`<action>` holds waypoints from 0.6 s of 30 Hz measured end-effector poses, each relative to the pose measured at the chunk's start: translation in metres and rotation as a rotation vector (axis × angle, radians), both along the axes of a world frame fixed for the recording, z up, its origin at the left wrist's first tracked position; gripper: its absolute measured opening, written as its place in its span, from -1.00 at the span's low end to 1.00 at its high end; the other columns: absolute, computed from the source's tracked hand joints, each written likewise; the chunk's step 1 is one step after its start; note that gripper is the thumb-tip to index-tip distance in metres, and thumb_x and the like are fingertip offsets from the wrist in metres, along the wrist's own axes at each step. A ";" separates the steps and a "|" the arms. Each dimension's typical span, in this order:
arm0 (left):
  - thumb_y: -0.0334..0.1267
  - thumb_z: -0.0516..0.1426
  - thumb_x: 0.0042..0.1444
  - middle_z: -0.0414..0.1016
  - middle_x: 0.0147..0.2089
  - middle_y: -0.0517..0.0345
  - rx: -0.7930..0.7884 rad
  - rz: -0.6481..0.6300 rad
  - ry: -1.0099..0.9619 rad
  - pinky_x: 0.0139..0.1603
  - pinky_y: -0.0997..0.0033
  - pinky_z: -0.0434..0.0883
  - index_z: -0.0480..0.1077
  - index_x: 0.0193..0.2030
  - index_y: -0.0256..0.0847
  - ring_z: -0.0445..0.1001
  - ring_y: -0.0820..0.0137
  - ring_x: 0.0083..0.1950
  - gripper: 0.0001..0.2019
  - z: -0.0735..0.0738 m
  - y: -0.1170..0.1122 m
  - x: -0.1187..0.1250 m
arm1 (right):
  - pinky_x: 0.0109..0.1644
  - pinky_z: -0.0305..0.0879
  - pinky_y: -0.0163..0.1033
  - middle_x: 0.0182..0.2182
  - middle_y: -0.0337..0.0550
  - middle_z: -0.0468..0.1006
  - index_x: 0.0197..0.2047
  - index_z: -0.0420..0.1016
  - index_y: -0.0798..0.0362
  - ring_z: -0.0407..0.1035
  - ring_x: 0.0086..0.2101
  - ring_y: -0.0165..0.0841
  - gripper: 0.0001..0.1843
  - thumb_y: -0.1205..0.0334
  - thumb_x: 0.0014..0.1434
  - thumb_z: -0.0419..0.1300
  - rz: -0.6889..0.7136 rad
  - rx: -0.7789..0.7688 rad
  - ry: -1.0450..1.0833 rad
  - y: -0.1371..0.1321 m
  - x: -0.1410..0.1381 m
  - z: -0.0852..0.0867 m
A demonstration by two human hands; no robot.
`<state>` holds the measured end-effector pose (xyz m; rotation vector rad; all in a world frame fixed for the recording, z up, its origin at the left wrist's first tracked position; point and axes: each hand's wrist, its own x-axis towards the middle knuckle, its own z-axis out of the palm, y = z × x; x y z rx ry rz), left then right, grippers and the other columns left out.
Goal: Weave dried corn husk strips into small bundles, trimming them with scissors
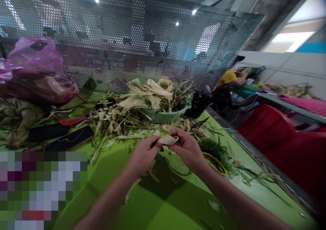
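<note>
Dried leaf strip (168,140) sits pinched between your two hands, held in the air above the middle of the green surface (158,202), just nearer you than the heap of scraps (119,121). Your left hand (145,152) grips its left end with thumb and fingertips. Your right hand (188,150) is closed on the right end, where the strip curls. Pull the ends apart too hard and, as I judge it, the thin, dry strip could tear or split along its grain. A loose pinch could let it drop among the similar scraps below, where it would be hard to pick out. The red-handled scissors (73,121) and the phone (70,138) lie toward the left edge, half under litter. A sweep of your left forearm could knock them.
</note>
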<state>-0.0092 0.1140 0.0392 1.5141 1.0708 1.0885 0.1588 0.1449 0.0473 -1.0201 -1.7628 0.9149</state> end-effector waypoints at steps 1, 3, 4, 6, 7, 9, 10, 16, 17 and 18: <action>-0.19 0.01 0.15 0.32 -0.41 0.19 0.005 -0.002 0.011 -0.32 0.44 0.14 0.36 -0.38 -0.23 0.24 0.42 -0.34 -0.80 0.000 0.000 0.000 | -0.35 0.20 -0.30 -0.43 -0.25 0.40 -0.27 0.38 0.01 0.28 -0.41 -0.39 -0.77 0.33 -0.06 0.25 0.011 -0.037 0.034 0.000 -0.001 0.000; -0.23 0.01 0.13 0.27 -0.45 0.22 0.001 -0.006 0.017 -0.34 0.45 0.12 0.33 -0.43 -0.23 0.21 0.44 -0.37 -0.81 0.000 0.000 -0.001 | -0.35 0.21 -0.30 -0.42 -0.25 0.42 -0.19 0.38 0.00 0.30 -0.40 -0.39 -0.70 0.31 -0.05 0.25 0.055 -0.114 0.081 0.001 -0.002 0.001; -0.25 0.00 0.12 0.25 -0.46 0.23 -0.010 -0.007 0.014 -0.36 0.45 0.10 0.32 -0.45 -0.23 0.20 0.44 -0.38 -0.82 0.000 0.000 -0.001 | -0.37 0.21 -0.30 -0.43 -0.24 0.43 -0.20 0.40 0.01 0.30 -0.41 -0.39 -0.73 0.28 -0.04 0.26 0.080 -0.148 0.084 0.001 -0.002 0.001; -0.27 0.01 0.10 0.22 -0.50 0.25 -0.050 0.009 0.001 -0.39 0.46 0.08 0.31 -0.47 -0.23 0.17 0.46 -0.41 -0.83 0.001 0.001 -0.001 | -0.42 0.18 -0.31 -0.47 -0.24 0.43 -0.30 0.43 0.04 0.27 -0.47 -0.41 -0.83 0.22 -0.01 0.26 0.100 -0.193 0.062 0.001 -0.002 0.002; -0.28 0.01 0.08 0.21 -0.51 0.25 -0.077 0.029 -0.008 -0.40 0.46 0.07 0.32 -0.47 -0.23 0.16 0.46 -0.42 -0.84 0.001 0.001 -0.001 | -0.44 0.16 -0.31 -0.50 -0.24 0.42 -0.36 0.43 0.05 0.25 -0.49 -0.42 -0.86 0.20 0.00 0.26 0.092 -0.200 0.052 0.001 -0.002 0.002; -0.31 0.05 0.02 0.22 -0.52 0.27 -0.135 0.093 -0.045 -0.43 0.47 0.05 0.34 -0.46 -0.23 0.14 0.48 -0.45 -0.90 0.001 0.003 0.000 | -0.48 0.13 -0.33 -0.55 -0.26 0.39 -0.41 0.42 0.06 0.22 -0.53 -0.44 -0.85 0.16 0.02 0.25 0.070 -0.209 0.048 0.001 -0.003 0.002; -0.33 0.08 -0.02 0.23 -0.52 0.27 -0.164 0.123 -0.077 -0.43 0.48 0.05 0.34 -0.45 -0.23 0.14 0.49 -0.46 -0.94 0.001 0.003 0.001 | -0.49 0.13 -0.33 -0.56 -0.27 0.37 -0.41 0.41 0.06 0.21 -0.54 -0.45 -0.84 0.15 0.03 0.25 0.067 -0.218 0.053 0.001 -0.003 0.001; -0.28 0.17 -0.06 0.28 -0.53 0.26 -0.355 0.166 -0.392 -0.42 0.53 0.12 0.35 -0.47 -0.25 0.21 0.54 -0.47 -0.90 -0.003 0.003 0.001 | -0.42 0.25 -0.30 -0.47 -0.26 0.42 -0.31 0.38 0.03 0.28 -0.49 -0.42 -0.80 0.14 0.04 0.27 0.050 -0.104 0.068 -0.003 -0.006 0.001; -0.28 0.19 -0.07 0.29 -0.52 0.26 -0.373 0.168 -0.456 -0.41 0.53 0.14 0.35 -0.48 -0.25 0.24 0.54 -0.47 -0.89 -0.004 0.003 0.000 | -0.38 0.27 -0.29 -0.45 -0.24 0.43 -0.30 0.39 0.03 0.31 -0.45 -0.41 -0.81 0.16 0.04 0.28 0.027 -0.026 0.032 -0.004 -0.006 0.002; -0.28 0.21 -0.09 0.29 -0.52 0.26 -0.387 0.164 -0.518 -0.40 0.53 0.16 0.34 -0.49 -0.24 0.26 0.54 -0.47 -0.88 -0.006 0.003 0.000 | -0.34 0.28 -0.27 -0.43 -0.23 0.45 -0.30 0.40 0.02 0.33 -0.42 -0.39 -0.83 0.18 0.05 0.28 0.010 0.059 -0.017 -0.005 -0.006 0.003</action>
